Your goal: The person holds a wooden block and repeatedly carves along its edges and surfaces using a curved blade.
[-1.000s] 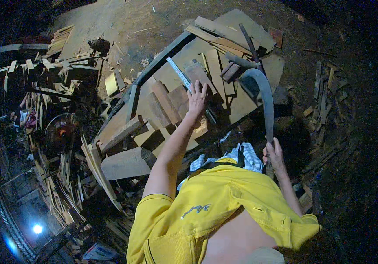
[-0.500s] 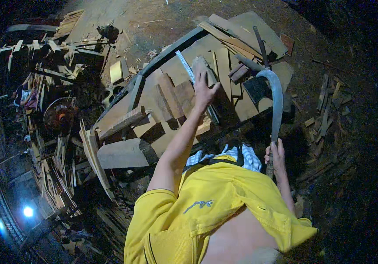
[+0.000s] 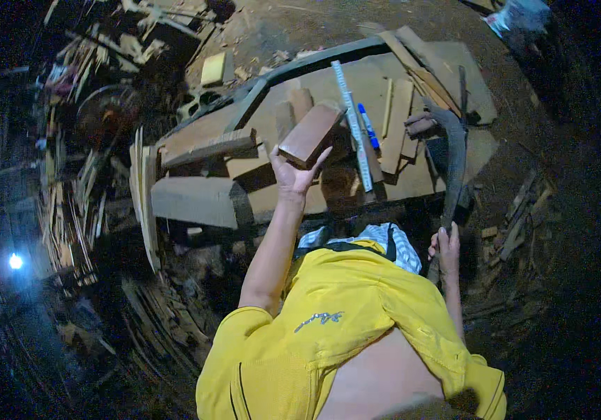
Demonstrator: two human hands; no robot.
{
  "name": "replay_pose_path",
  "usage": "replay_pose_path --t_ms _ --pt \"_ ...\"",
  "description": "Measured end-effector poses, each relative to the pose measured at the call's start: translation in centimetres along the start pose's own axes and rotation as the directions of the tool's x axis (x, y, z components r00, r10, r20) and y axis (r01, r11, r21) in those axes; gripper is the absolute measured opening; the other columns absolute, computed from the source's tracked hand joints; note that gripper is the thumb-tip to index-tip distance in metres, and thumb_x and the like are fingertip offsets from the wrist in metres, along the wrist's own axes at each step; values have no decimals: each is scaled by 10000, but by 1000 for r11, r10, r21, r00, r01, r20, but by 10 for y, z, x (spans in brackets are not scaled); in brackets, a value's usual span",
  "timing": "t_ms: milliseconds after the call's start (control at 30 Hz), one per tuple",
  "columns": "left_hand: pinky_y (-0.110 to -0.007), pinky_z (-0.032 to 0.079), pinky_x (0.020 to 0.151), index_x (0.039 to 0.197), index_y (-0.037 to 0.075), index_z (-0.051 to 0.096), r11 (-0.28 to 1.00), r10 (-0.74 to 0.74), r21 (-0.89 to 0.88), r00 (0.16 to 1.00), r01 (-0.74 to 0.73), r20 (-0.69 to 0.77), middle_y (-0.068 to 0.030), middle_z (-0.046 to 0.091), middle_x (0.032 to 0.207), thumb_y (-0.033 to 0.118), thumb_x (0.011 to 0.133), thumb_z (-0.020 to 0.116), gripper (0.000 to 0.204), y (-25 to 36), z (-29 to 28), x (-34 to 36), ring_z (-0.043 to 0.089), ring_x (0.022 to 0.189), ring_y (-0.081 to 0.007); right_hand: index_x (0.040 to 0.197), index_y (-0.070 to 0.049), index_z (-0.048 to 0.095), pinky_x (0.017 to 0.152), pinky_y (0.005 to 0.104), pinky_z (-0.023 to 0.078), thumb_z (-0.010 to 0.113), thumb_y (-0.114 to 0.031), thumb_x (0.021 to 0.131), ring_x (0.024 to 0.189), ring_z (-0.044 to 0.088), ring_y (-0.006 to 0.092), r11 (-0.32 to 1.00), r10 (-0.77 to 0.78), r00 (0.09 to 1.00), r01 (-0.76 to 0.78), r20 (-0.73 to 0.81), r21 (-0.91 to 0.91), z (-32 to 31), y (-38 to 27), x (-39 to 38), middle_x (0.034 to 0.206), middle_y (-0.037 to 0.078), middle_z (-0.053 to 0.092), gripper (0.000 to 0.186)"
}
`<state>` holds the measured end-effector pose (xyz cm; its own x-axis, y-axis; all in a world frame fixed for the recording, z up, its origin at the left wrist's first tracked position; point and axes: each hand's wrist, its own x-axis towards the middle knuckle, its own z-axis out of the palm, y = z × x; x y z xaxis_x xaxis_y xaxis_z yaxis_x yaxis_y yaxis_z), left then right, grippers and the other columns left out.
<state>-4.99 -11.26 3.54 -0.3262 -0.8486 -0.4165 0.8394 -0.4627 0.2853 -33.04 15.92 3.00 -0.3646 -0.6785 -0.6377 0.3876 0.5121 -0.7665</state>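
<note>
My left hand (image 3: 293, 173) is turned palm up over the workbench (image 3: 472, 157), with a short rectangular wooden block (image 3: 312, 133) between its thumb and fingers. The block's reddish-brown broad face is tilted toward me. Off to the right, my right hand (image 3: 447, 246) is wrapped round the lower end of a long curved tool (image 3: 457, 164) that looks like an adze. Its dark shaft stands up past the bench's right part; its head is hard to make out among the boards. Just right of the block lie a white ruler (image 3: 351, 126) and a blue marker (image 3: 368, 126).
Wood offcuts (image 3: 206, 148) and a thick beam piece (image 3: 192, 201) rest on the bench's left half. Thin strips (image 3: 400, 126) lie toward its right. A raised dark rail (image 3: 314, 66) runs along the far side. Scrap piles (image 3: 69, 224) flank the bench, and a yellow block (image 3: 213, 68) lies beyond.
My left hand has drawn back from beside the ruler and turned palm up with the wooden block, uncovering the blue marker. The curved tool has turned in my right hand. The view has shifted.
</note>
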Motion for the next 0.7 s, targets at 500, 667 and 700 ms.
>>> replay_pose_path --t_ms 500,667,700 --pt "-635 287 1012 1232 -15 399 919 203 -273 934 -286 -295 -219 382 1338 298 856 425 490 138 -83 -124 348 1254 -405 1266 -40 410 605 294 445 519 -227 911 658 540 150 843 -111 984 168 141 -511 112 -10 -20 771 66 551 416" --pt "-482 417 982 1211 -92 396 950 140 -160 826 -267 -546 -241 471 1228 83 813 477 442 180 -123 -117 479 1116 -390 1237 -25 445 686 342 453 544 -273 889 742 595 249 600 -227 923 384 311 -702 171 -13 -39 835 159 610 438" --pt "-480 441 959 1205 -76 411 941 73 -256 872 -220 -483 -233 492 1198 77 822 446 414 189 -128 -117 500 1096 -389 1243 -37 448 681 347 466 551 -271 882 734 612 291 533 -165 938 344 304 -773 184 -17 -44 832 188 622 442"
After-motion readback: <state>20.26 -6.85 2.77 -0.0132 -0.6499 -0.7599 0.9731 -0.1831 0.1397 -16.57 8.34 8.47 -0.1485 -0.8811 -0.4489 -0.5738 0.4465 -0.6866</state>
